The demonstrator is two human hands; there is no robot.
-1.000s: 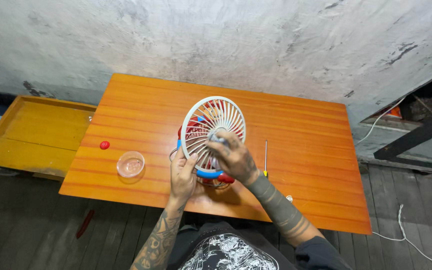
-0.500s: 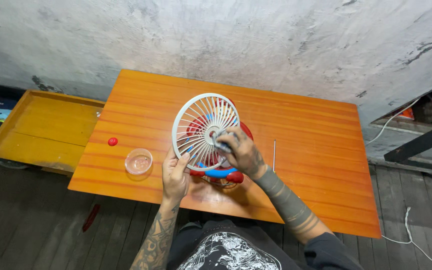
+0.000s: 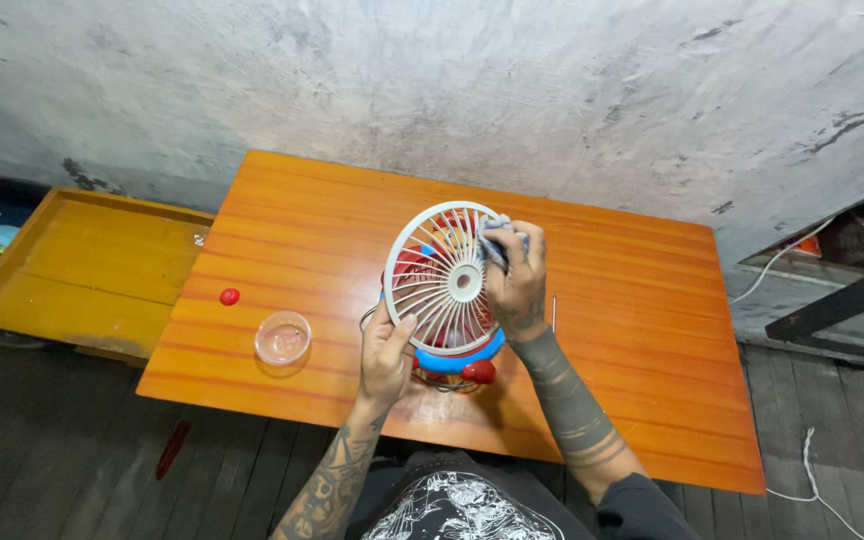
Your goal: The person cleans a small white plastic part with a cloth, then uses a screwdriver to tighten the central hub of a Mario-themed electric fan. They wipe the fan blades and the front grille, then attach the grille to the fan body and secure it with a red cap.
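Fan grille [image 3: 444, 277], white, stands tilted above the orange table [image 3: 632, 300]; left hand [image 3: 385, 352] grips its lower rim, right hand [image 3: 514, 275] presses a cloth [image 3: 495, 238] (bunched) on its upper edge. Wiping along each spoke seems best.

Under the left grip [image 3: 385, 352], the fan grille [image 3: 439, 280] is smooth white plastic; beneath, the counter [image 3: 632, 300] is glossy varnished wood; left, the dish [image 3: 283, 337] looks clear plastic; beyond, the wall [image 3: 432, 90] is rough, matt.

1. Lighting: even, moderately bright, diffuse; the counter [image 3: 632, 300] top shows a soft sheen.
2. Shadows: soft, short, falling at the counter's near edge.
3. Floor corners: dim.
4. Focus: sharp throughout; no motion blur.
5. Distortion: wide-angle bending at frame edges.
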